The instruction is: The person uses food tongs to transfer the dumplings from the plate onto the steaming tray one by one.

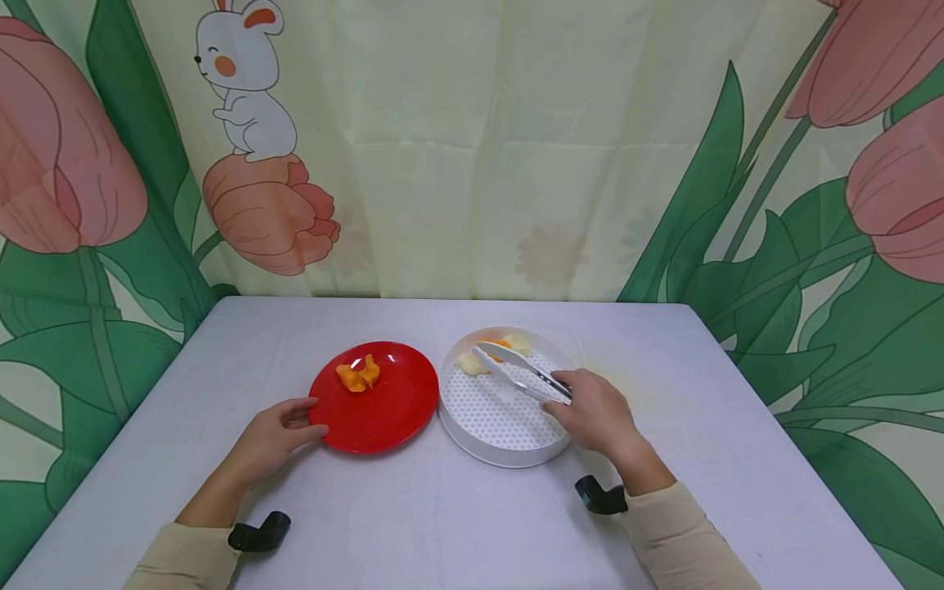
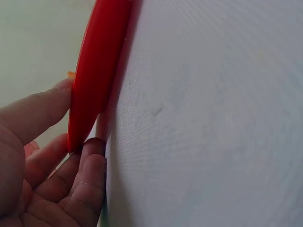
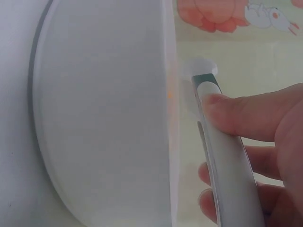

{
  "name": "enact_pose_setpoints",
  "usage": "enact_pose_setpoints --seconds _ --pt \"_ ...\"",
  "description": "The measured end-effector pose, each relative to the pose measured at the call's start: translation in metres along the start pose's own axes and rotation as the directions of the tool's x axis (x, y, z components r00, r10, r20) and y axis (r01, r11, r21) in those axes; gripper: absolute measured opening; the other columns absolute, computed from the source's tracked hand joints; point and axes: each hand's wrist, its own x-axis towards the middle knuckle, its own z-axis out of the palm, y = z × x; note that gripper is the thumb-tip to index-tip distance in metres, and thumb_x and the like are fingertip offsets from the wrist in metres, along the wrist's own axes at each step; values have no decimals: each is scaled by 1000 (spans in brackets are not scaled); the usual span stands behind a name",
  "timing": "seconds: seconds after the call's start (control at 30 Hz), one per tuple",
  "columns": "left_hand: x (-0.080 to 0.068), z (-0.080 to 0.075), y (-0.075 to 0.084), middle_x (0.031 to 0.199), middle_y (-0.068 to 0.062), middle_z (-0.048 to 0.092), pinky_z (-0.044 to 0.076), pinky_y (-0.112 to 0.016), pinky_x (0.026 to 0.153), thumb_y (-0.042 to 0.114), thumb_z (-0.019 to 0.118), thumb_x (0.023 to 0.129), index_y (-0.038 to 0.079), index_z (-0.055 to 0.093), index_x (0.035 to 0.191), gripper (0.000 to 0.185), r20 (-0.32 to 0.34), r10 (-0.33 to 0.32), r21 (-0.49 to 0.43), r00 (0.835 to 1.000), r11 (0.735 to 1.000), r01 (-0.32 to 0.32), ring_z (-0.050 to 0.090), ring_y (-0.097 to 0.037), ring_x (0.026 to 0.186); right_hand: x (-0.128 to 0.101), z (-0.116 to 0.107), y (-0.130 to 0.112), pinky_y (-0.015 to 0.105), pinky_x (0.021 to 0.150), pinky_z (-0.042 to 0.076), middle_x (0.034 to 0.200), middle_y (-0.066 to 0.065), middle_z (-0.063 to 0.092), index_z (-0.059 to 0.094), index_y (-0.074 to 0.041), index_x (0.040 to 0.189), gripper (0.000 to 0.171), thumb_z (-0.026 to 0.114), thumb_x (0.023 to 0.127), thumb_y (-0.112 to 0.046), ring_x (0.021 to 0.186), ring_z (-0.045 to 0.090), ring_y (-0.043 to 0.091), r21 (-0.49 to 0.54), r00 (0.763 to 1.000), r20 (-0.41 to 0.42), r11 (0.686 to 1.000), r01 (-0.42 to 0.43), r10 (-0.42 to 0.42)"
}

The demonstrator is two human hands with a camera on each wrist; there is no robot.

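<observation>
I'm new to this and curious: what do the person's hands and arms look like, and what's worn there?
The left hand and right hand are ungloved. The person wears a plain beige cloth left sleeve and matching right sleeve, plus a bent black left-wrist device and similar right-wrist device. No cables show.

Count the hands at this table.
2: the left hand grips the edge of the red plate, and the right hand holds tongs over the round white tray.

A tulip-printed curtain (image 1: pixel 472 164) hangs behind a white-covered table (image 1: pixel 442 524).
</observation>
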Motion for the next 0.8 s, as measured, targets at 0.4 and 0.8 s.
enact_pose_setpoints --seconds 0.4,0.8 --pt "-2 -1 3 127 -22 42 51 -34 73 38 73 72 7 36 135 79 -1 -4 4 1000 1000 4 44 -37 110 2 5 -25 36 70 46 106 2 58 56 -14 122 59 71 72 -40 87 52 17 4 998 27 998 61 -61" --pt "-2 0 2 128 -22 41 51 -35 73 38 72 73 7 36 135 78 -4 -13 4 1000 1000 13 43 -37 111 8 12 -62 38 79 44 108 -1 57 55 -17 122 60 71 70 -44 96 50 17 -16 976 79 979 203 -202"
